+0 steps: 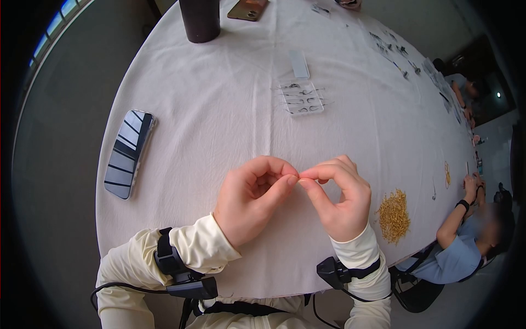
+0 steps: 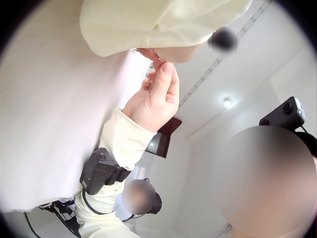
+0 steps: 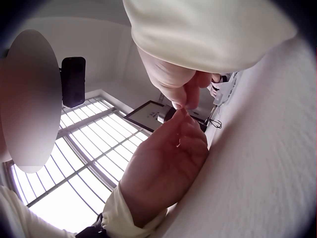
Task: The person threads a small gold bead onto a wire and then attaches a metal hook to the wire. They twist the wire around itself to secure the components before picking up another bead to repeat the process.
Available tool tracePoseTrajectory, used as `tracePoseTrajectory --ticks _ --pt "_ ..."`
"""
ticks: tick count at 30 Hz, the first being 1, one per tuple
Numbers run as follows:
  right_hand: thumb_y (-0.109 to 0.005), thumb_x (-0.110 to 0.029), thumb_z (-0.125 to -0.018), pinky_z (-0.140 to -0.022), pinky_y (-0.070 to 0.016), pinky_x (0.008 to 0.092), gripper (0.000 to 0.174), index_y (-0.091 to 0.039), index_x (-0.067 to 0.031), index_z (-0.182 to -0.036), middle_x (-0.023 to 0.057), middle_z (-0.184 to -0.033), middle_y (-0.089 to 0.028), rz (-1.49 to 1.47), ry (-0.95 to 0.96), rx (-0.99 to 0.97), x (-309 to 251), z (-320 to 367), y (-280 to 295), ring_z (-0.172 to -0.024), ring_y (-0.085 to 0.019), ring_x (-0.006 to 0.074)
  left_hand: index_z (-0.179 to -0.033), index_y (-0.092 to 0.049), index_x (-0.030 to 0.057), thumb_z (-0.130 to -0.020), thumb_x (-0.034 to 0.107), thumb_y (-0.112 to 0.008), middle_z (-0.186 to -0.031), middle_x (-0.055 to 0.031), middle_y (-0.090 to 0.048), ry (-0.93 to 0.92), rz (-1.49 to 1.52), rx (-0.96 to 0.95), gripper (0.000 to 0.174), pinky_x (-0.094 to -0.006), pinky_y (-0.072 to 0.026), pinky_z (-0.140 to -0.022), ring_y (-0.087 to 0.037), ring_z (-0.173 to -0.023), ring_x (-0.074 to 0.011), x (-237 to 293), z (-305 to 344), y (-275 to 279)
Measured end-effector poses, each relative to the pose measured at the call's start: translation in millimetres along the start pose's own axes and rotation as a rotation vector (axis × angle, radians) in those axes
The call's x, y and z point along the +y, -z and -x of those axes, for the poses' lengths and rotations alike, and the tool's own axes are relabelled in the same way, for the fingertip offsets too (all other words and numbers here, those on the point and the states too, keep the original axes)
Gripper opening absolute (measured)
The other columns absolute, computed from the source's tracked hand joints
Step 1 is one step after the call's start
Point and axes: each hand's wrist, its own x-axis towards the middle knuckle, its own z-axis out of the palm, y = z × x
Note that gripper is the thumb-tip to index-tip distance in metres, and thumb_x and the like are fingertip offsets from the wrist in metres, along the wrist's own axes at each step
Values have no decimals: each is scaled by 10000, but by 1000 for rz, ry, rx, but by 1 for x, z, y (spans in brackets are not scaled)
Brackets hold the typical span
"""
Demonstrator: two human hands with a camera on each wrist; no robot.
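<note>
Thumb and index finger of my left hand (image 1: 246, 194) pinch together over the white tablecloth. My right hand (image 1: 345, 200) does the same, its fingertips meeting those of the left. Between them is a tiny thing, mostly covered by the fingertips; I cannot tell its kind. In the left wrist view the right hand (image 2: 153, 104) shows thumb and index pressed tip to tip. The right wrist view has the left hand (image 3: 166, 166) reaching up to the right fingertips. Right of the right hand lies a heap of small gold-coloured metal pieces (image 1: 393, 216).
Beyond the hands stands a clear box (image 1: 315, 113) holding several small hooks, with a clear lid (image 1: 299, 64) behind it. A phone (image 1: 129, 153) lies left, another phone (image 1: 247, 9) and a dark cup (image 1: 200, 22) farther back. A person (image 1: 457, 252) sits at the right edge.
</note>
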Motion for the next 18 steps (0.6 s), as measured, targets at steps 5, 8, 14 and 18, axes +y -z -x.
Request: tracePoseTrajectory --ticks 5,8,14,18 --pt "-796 -45 -783 -750 -437 308 107 -719 -85 -846 6 -831 -712 -16 -16 -6 -3 -1 1 -766 -603 187 -1051 -643 -38 -969 61 -657 -931 -32 -681 -54 -107 32 129 -222 -520 -738 -632 -839 -67 -1 3 -2" --pt "-787 -34 -767 -744 -421 326 133 -695 -92 -843 5 -826 -694 118 100 2 1 -1 0 -772 -594 199 -1025 -654 -44 -954 57 -676 -924 -46 -683 -37 -202 47 125 -227 -527 -710 -642 -822 -73 -2 4 -2" --pt "-749 0 -749 -727 -399 347 196 -625 -97 -865 1 -844 -653 202 211 -37 3 -3 0 -784 -578 209 -1031 -640 -20 -994 91 -649 -896 1 -661 -46 -179 40 117 -194 -474 -691 -586 -804 -34 -2 3 -2" --pt "-741 -1 -762 -738 -408 345 182 -623 -86 -872 10 -856 -658 216 246 -42 7 -5 5 -785 -579 215 -1029 -646 -22 -994 108 -650 -889 3 -663 -21 -182 31 134 -197 -464 -673 -569 -773 -33 1 1 -2"
